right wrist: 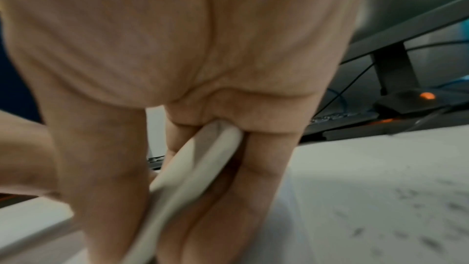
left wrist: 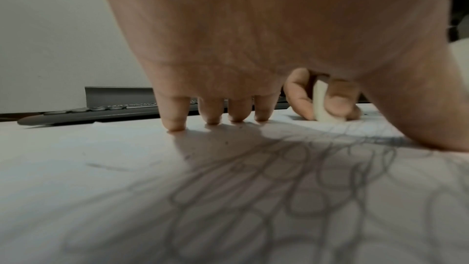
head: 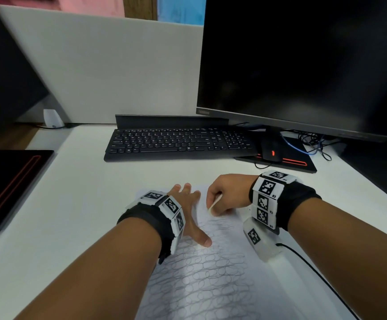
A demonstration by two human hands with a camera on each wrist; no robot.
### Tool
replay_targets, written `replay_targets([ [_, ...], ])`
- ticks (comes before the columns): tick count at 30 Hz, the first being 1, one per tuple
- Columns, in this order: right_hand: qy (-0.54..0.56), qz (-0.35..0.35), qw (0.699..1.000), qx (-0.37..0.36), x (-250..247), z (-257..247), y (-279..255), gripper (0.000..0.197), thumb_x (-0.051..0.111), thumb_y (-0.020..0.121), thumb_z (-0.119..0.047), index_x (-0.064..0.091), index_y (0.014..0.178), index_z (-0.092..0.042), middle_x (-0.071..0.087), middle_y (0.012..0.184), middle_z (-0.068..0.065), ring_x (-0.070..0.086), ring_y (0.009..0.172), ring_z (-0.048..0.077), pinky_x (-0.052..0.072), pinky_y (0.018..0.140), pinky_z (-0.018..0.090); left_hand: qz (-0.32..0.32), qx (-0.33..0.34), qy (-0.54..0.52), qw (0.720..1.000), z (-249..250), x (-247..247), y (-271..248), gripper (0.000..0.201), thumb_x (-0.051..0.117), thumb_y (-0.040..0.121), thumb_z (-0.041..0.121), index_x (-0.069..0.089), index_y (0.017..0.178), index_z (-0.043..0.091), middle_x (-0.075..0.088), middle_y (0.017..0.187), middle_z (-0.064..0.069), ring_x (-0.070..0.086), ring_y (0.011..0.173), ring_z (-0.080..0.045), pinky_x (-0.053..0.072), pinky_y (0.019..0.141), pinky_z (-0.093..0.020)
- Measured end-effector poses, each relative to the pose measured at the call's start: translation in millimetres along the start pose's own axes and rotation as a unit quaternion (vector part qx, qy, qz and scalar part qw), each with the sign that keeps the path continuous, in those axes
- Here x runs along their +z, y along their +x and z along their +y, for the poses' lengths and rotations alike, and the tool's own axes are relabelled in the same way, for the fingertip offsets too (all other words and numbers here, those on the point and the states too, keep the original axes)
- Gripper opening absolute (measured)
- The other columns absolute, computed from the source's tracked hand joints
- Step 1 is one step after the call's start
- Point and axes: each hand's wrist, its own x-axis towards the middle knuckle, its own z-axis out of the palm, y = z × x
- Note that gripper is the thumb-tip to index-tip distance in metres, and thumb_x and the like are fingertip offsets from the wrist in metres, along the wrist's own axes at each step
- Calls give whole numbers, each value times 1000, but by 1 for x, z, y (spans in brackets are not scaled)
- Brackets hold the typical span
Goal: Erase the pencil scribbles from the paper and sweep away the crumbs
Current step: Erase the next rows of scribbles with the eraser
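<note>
Grey pencil loops (head: 201, 273) cover the near stretch of the paper (head: 264, 282), lying toward the tabletop's front edge from both hands. Left hand (head: 188, 211) is spread flat, pinning the sheet. Just beside it, right hand (head: 227, 195) pinches a white eraser (head: 214, 204), tip touching the paper's far part, long axis slanting up into the fingers (right wrist: 264, 178). Beyond stands a keyboard (head: 178, 144), well apart; crumbs (right wrist: 406, 208) speckle the cleaned patch.

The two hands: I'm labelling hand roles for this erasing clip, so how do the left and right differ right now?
The left hand lies spread with straight fingers, its fingertips pressing on the paper; the right hand is curled. The left holds nothing; the right pinches a white eraser with its tip on the sheet. Both are over the paper's far end, and both wear marker wristbands.
</note>
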Motion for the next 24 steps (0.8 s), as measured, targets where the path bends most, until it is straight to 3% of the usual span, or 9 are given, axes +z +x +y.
replay_targets([
  [2,12,-22,1000,-2,1,-2,-1,11,75,82,-20,73,92,-20,69,73,-8,61,61,3,47,67,16,-4,-1,-1,1000,0,0,0,124,72,67,71,-2,157,27,-10,164,-1,-10,150,-25,12,119,-55],
  [6,-5,61,998,7,0,2,1,8,75,81,-23,72,89,-24,73,83,-7,64,70,3,44,65,16,-1,0,1,1000,1,-1,-2,123,72,68,70,-1,157,27,-10,164,-2,-10,150,-25,13,119,-56],
  [10,18,-34,999,-8,3,-4,-4,9,76,82,-21,73,90,-23,71,72,-8,63,63,4,47,66,15,-9,-5,3,1000,1,-2,-2,124,71,68,71,-3,157,27,-12,164,-1,-10,150,-25,13,119,-55],
  [14,-17,61,998,7,0,1,-1,7,74,81,-24,72,88,-26,74,89,-6,65,76,5,43,66,17,-6,-4,5,1000,2,-2,-3,123,71,68,71,-3,156,27,-12,164,-2,-11,150,-25,13,119,-57],
  [18,5,-34,999,-7,3,-6,-5,12,76,81,-21,74,92,-22,73,82,-4,64,67,4,46,64,14,-9,-4,8,1000,1,-2,-2,124,71,68,72,-4,157,26,-12,164,-3,-10,150,-26,14,119,-56],
  [22,-12,65,998,7,-1,-1,0,7,76,80,-23,72,85,-27,74,88,-6,64,74,5,43,64,16,-1,1,2,1000,-1,1,0,124,71,66,73,-1,156,27,-10,164,-2,-10,150,-25,14,118,-58],
  [24,-3,19,1000,2,1,-5,-1,9,76,80,-21,74,88,-24,73,82,-6,63,70,5,45,64,15,0,1,6,1000,0,0,0,124,71,67,72,-1,157,26,-9,164,-2,-9,150,-26,15,118,-57],
])
